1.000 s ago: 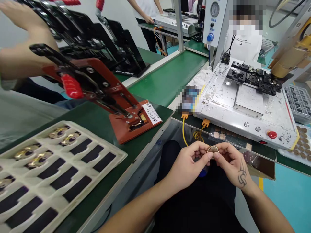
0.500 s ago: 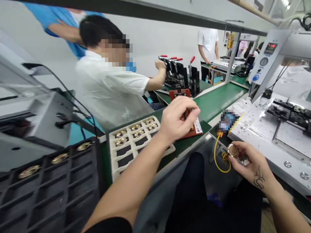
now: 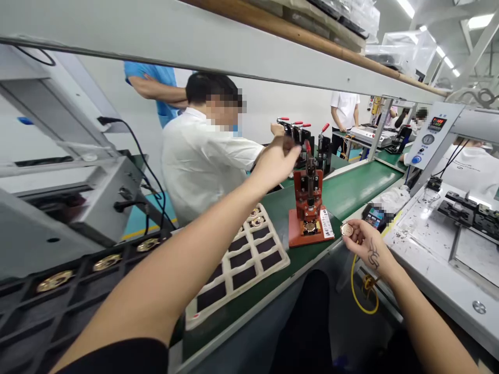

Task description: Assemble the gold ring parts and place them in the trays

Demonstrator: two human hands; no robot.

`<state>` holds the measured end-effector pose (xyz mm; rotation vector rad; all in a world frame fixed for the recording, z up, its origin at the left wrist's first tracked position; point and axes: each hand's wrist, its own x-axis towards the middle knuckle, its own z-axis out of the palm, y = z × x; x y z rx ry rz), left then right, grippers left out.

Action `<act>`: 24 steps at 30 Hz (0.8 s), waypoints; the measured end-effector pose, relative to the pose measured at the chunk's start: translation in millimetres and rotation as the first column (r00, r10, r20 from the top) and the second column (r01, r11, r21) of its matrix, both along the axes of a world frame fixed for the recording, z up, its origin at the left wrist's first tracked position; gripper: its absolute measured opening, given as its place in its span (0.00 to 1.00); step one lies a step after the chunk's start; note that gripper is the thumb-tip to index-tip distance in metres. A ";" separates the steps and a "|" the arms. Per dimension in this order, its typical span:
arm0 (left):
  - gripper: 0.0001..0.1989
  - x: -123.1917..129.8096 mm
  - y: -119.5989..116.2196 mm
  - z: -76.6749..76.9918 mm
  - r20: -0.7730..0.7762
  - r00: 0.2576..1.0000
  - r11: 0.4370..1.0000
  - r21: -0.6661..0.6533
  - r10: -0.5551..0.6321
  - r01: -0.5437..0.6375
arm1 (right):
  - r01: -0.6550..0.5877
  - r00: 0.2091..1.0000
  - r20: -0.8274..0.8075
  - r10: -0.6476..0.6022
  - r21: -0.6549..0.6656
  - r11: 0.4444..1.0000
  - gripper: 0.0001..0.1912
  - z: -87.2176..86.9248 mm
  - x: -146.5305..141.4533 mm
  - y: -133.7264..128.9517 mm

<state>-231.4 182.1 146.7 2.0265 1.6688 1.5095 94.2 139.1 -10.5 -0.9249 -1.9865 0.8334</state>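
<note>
My right hand [image 3: 360, 239] pinches a round gold watch case [image 3: 346, 230] by its edge between thumb and fingers, just right of the press. My left hand [image 3: 278, 158] is raised beside the red-tipped lever [image 3: 307, 147] of a small red hand press [image 3: 307, 184]. Thumb and fingers look apart, though motion blurs them, and the lever stands upright just past the thumb. A gold round part [image 3: 310, 227] rests in the fixture at the press's base. Under my left forearm, a cream tray [image 3: 286, 258] holds gold watch cases in its far cells; the forearm hides part of it.
At the left is a black compartment tray [image 3: 83, 306] with gold cases. A seated co-worker [image 3: 202, 150] works at several red-handled presses [image 3: 323, 150]. A grey machine [image 3: 460, 259] stands at the right, near a small screen device [image 3: 374, 215] and yellow cable [image 3: 353, 280]. An overhead beam [image 3: 234, 52] crosses above.
The view has tilted up. My left hand has moved up from in front of the press to beside its lever, uncovering the press. My right hand has brought the watch case closer to the press.
</note>
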 end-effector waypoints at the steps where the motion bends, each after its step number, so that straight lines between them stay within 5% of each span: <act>1: 0.13 -9.2 -7.6 -17.8 -0.082 0.997 0.976 -0.215 0.009 -0.027 | -0.016 1.000 0.006 0.016 -0.007 1.000 0.19 -5.5 -3.3 5.1; 4: 0.07 -12.4 -35.9 -80.0 -0.134 0.983 0.865 -0.499 -0.128 0.045 | -0.060 0.998 0.017 0.061 -0.020 0.998 0.19 -19.9 -18.6 21.2; 7: 0.07 10.6 -47.6 -132.0 -0.111 0.969 0.776 -0.622 -0.219 0.104 | -0.099 0.994 0.041 0.100 -0.036 0.994 0.17 -30.1 -43.7 42.0; 11: 0.12 37.3 -34.0 -165.7 -0.109 0.972 0.794 -0.599 -0.206 0.101 | -0.120 0.988 0.094 0.124 -0.040 0.992 0.15 -39.3 -69.9 67.5; 18: 0.10 21.4 -48.4 -168.4 -0.076 0.977 0.825 -0.550 -0.201 0.126 | -0.171 0.966 0.197 0.169 -0.005 0.985 0.12 -47.7 -81.7 80.6; 21: 0.14 -5.9 -72.4 -153.1 -0.042 0.983 0.837 -0.531 -0.180 0.130 | -0.258 0.935 0.257 0.245 0.017 0.966 0.11 -43.1 -96.6 84.6; 24: 0.20 -39.5 -98.3 -129.5 0.182 0.980 0.832 -0.528 -0.086 0.171 | -0.329 0.903 0.308 0.299 0.048 0.943 0.09 -36.3 -112.0 87.2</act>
